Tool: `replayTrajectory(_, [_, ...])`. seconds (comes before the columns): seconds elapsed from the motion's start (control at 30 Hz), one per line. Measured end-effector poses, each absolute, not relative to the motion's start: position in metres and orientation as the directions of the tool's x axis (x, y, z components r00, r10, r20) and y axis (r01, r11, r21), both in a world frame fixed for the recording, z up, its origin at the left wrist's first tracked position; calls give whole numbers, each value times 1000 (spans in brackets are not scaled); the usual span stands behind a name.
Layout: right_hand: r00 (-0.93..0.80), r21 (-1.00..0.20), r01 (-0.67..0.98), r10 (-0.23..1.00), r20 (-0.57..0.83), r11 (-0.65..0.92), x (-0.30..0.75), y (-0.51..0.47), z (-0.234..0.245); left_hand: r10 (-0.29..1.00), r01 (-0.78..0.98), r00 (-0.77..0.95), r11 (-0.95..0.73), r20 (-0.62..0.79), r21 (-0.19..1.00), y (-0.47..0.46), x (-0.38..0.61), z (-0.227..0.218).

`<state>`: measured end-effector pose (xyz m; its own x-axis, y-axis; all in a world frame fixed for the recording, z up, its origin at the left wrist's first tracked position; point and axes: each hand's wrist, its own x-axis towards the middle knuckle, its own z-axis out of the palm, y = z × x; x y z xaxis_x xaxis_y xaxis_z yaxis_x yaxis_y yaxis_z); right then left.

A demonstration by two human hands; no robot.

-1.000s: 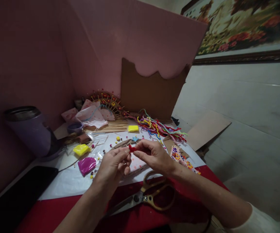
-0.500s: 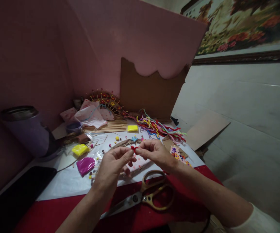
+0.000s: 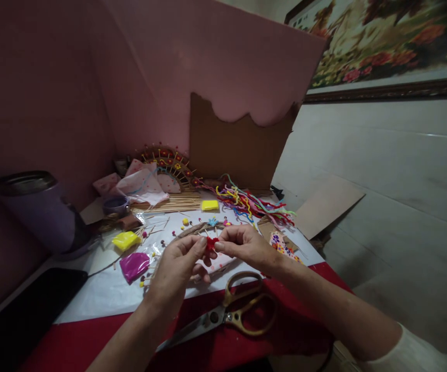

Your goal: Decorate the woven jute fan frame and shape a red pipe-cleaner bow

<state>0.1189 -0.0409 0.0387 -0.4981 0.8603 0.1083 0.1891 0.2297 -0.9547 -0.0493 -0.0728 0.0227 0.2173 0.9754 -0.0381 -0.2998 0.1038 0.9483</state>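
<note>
Between my two hands is a small bent piece of red pipe cleaner [image 3: 211, 243], pinched at both sides. My left hand [image 3: 180, 261] grips its left side between thumb and forefinger, the other fingers curled below. From the right, my right hand [image 3: 244, 245] holds the other side with thumb and index finger. Under the hands lies a rounded craft piece with a brown rim [image 3: 196, 229] and pink dotted fabric [image 3: 223, 263], partly hidden. Small sticks with coloured ball tips ring it, and a blue flower [image 3: 213, 222] sits at its top edge.
Gold-handled scissors [image 3: 223, 315] lie on the red cloth in front. A pile of coloured pipe cleaners [image 3: 250, 204], yellow clay packs [image 3: 126, 240], a magenta pack [image 3: 135, 266] and a decorated fan-shaped piece [image 3: 169, 160] are around. A tumbler [image 3: 41, 212] and phone [image 3: 33, 305] stand left.
The red pipe cleaner has turned in my fingers and shows more of itself. My left fingers have shifted slightly on it. The whole view has moved a little.
</note>
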Motion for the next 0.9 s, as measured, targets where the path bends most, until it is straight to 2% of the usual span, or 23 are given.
replayTrajectory(0.17, [-485, -943, 213, 865, 126, 257, 118, -42, 41, 966, -298, 248, 140, -65, 944, -72, -50, 21])
replayTrajectory(0.43, [-474, -851, 356, 859, 191, 386, 118, -50, 49, 960, -330, 251, 203, -121, 922, -71, -49, 22])
replayTrajectory(0.67, [-447, -787, 377, 840, 308, 489, 118, -54, 43, 965, -380, 230, 206, -123, 902, -68, -48, 19])
replayTrajectory(0.9, [-449, -683, 432, 797, 404, 589, 124, -51, 44, 952, -344, 270, 238, -146, 908, -68, -50, 18])
